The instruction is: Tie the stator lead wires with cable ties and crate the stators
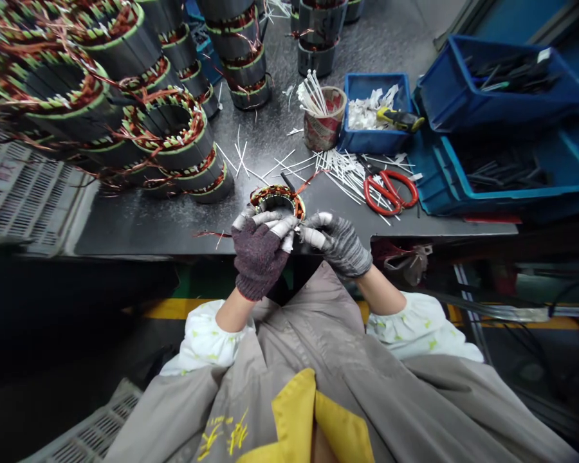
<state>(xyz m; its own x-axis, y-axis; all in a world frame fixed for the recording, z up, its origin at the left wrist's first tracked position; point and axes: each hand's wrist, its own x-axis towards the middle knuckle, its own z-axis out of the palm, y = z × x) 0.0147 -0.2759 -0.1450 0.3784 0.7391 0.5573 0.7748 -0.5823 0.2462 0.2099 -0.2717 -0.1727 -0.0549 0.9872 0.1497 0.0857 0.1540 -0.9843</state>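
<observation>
A motor stator (300, 207) with copper windings sits near the front edge of the dark table. My left hand (262, 249), in a dark purple knitted glove with white-wrapped fingertips, is closed over its near rim. At the rim's near right side my right hand (336, 243), in a grey glove with taped fingers, makes a pinch; whatever is between those fingertips is too small to make out. A copper lead with a dark sleeve (287, 182) sticks out from the stator's far side. Both hands nearly meet, and they hide the stator's front.
Stacked stators (174, 138) crowd the left. Red-handled scissors (390, 193) lie at right by loose white cable ties (343, 170). Behind stand a cup of ties (322, 125), a small blue bin (377, 138) with a yellow-black tool (399, 119), and larger blue bins (506, 119).
</observation>
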